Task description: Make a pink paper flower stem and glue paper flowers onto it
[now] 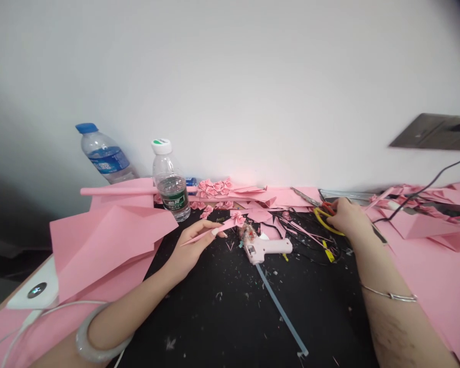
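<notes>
Since your left hand [193,245] lightly pinches the slim-stemmed pink paper rose [237,220], 10 o'clock from the white plastic glue gun [266,247], spare those petals; right hand [348,220]'s at the orange-and-yellow-handled metal scissors [305,197], 2 o'clock, can't tell if gripped.

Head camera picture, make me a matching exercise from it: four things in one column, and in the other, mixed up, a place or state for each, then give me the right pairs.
Things
1. Glue gun
2. Scissors
3. Green-labelled bottle
4. Pink paper strip

Places and states
A. At the fingers of the right hand
B. Held in the left hand
C. Lying on the black surface, a long glue stick trailing from it
D. Upright, with a white cap

Right pairs
1-C, 2-A, 3-D, 4-B
</notes>
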`<state>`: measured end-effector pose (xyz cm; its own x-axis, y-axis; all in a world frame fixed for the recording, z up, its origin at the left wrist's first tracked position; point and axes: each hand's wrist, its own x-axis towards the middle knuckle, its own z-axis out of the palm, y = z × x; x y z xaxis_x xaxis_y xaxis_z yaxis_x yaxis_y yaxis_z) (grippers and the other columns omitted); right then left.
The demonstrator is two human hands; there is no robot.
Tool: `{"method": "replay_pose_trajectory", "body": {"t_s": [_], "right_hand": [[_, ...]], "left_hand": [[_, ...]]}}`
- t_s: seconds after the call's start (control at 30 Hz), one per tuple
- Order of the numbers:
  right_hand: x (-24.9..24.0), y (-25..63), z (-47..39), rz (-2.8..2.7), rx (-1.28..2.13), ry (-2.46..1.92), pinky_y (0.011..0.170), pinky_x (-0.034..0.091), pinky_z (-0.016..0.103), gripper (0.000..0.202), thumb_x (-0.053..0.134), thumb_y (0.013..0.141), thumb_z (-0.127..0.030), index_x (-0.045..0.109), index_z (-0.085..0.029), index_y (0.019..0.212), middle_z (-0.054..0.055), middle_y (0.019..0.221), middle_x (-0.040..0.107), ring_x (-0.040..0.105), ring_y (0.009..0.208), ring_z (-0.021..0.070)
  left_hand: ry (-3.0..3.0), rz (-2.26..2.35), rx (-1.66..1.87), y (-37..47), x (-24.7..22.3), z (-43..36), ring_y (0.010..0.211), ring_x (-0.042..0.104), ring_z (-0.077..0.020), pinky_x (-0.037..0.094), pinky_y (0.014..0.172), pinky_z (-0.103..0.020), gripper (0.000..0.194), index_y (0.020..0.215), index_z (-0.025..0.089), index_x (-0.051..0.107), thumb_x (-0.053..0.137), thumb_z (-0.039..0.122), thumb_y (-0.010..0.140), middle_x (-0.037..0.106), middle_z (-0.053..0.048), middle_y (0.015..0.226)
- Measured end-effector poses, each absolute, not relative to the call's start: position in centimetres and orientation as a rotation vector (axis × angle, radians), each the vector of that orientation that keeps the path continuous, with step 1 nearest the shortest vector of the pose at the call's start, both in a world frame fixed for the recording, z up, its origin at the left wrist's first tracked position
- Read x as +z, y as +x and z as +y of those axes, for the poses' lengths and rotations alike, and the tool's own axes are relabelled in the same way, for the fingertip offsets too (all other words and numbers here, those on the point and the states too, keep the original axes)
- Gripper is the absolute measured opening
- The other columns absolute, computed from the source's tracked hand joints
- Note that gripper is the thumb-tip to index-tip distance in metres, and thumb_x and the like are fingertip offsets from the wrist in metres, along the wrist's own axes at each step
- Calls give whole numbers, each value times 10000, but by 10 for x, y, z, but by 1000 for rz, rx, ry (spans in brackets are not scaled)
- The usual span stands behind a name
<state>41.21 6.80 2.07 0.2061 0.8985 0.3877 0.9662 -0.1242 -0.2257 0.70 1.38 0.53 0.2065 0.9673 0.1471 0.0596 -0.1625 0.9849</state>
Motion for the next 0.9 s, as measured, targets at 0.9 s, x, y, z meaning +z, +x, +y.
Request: {"method": "replay_pose_trajectory", "body": {"t_s": [0.9], "right_hand": [[14,362,80,-1789,-57,-1981,735,450,342,255,515,746,-165,678,-139,940,123,891,693,623,847,262]], "left_hand": [[1413,1018,1188,8,-6,21,895,605,-205,411,790,-286,181,959,199,653,593,310,829,694,-30,865]]}}
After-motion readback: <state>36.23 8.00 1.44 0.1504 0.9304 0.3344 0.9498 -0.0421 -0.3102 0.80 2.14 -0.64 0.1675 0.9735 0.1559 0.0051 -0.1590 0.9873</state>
